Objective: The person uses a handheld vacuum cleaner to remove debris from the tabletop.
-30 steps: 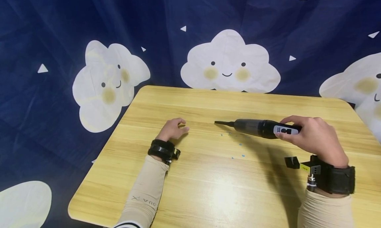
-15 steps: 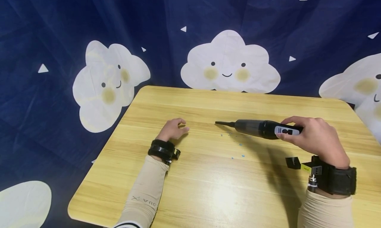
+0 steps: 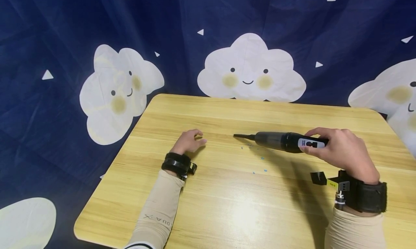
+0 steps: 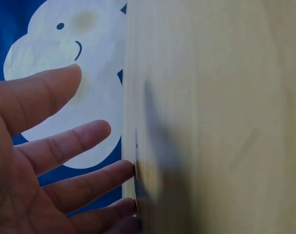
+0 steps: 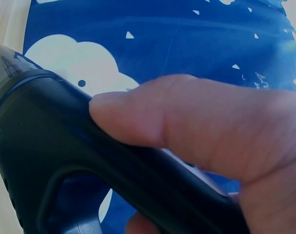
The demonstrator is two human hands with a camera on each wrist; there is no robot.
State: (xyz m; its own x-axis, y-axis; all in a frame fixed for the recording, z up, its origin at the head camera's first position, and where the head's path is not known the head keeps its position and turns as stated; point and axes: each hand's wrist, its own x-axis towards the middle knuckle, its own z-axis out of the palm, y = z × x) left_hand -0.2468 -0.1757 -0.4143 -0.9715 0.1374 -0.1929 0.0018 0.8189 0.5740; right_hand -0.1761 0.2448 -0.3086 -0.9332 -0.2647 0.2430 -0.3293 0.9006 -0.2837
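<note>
My right hand [image 3: 344, 149] grips the handle of a black handheld vacuum cleaner [image 3: 276, 140], thumb along its side near the grey button panel [image 3: 311, 143]. The narrow nozzle [image 3: 243, 136] points left, low over the table, beside small blue scraps [image 3: 262, 158]. In the right wrist view the thumb [image 5: 133, 114] presses on the black vacuum body [image 5: 46, 126]; most other fingers are hidden behind the handle. My left hand [image 3: 189, 141] rests at the table's left part, fingers loosely bent and holding nothing. The left wrist view shows its fingers [image 4: 84, 146] spread, with the lower fingertips at the wood surface.
The wood-grain table [image 3: 208, 205] has rounded corners and carries several blue scraps in its middle. A dark blue curtain [image 3: 182, 10] with white clouds [image 3: 250, 57] hangs right behind and to the left of it. The vacuum's shadow falls toward the front right.
The vacuum has shifted very slightly, first right and then back left, with its nozzle a touch lower. My left hand and the blue scraps stay where they were.
</note>
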